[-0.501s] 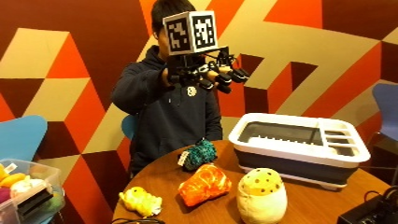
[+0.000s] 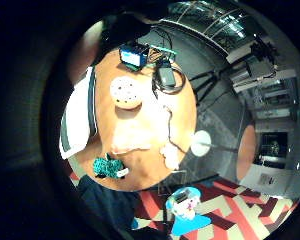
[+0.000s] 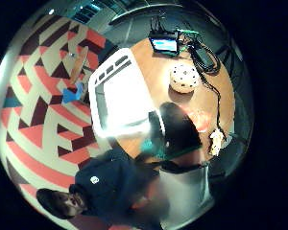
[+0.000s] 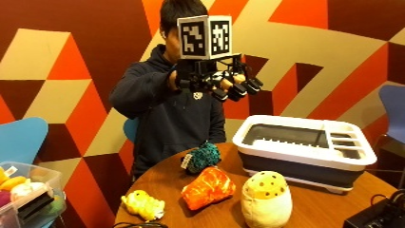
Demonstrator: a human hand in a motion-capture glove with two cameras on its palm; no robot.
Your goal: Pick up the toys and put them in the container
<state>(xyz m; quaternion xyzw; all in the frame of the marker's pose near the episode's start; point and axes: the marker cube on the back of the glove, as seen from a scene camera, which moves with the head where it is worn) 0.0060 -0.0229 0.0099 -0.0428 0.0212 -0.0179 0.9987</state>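
Outside view, left to right: a clear bin (image 4: 25,190) of soft toys sits at the far left beside a blue chair (image 4: 19,137). On the round wooden worktop (image 4: 316,209) lie a small yellow toy (image 4: 144,204), then an orange toy (image 4: 207,187), with a teal toy (image 4: 201,157) behind it nearer the person, then a cream toy with yellow spots (image 4: 265,199). To the right stands the white and grey container (image 4: 303,147), well apart from the yellow toy and just beside the spotted one. None of the toys is in it.

The person holds the gloved right hand (image 4: 218,80) raised at chest height, well above the worktop and apart from every toy. Its grip is relaxed and carries nothing, fingers (image 4: 244,88) loosely bent.

From the little finger side palm view, the worktop (image 2: 182,107) is seen from above with the spotted toy (image 2: 126,92), the teal toy (image 2: 107,167), and a black device with a lit screen (image 2: 134,56) and cables at the edge. The thumb side palm view shows the container (image 3: 120,93) beside the spotted toy (image 3: 185,79).
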